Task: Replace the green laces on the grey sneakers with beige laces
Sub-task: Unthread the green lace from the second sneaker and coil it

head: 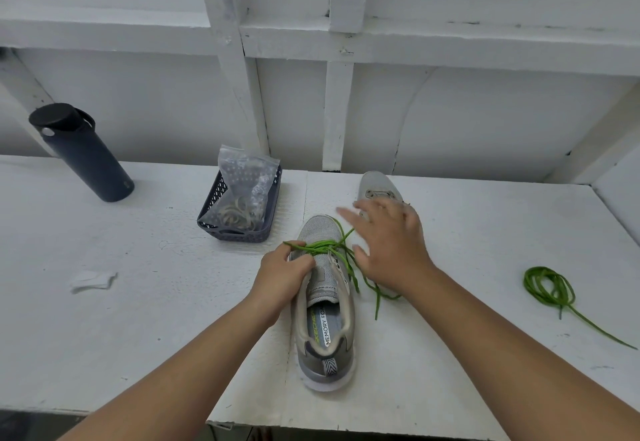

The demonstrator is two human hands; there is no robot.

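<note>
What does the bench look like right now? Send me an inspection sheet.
Surface: white bench, scuffed, with panel seams.
Job's things: near grey sneaker, green lace still partly threaded; second sneaker behind it, mostly hidden; loose green lace coiled at right; plastic bag of beige laces in the dark basket.
Clutter: dark bottle at left; scrap of paper.
Hands: left hand pinches the green lace; right hand above the shoe, fingers spread, blurred, holding nothing.
Cables: nothing seen.
Surroundings: white panelled wall behind.
</note>
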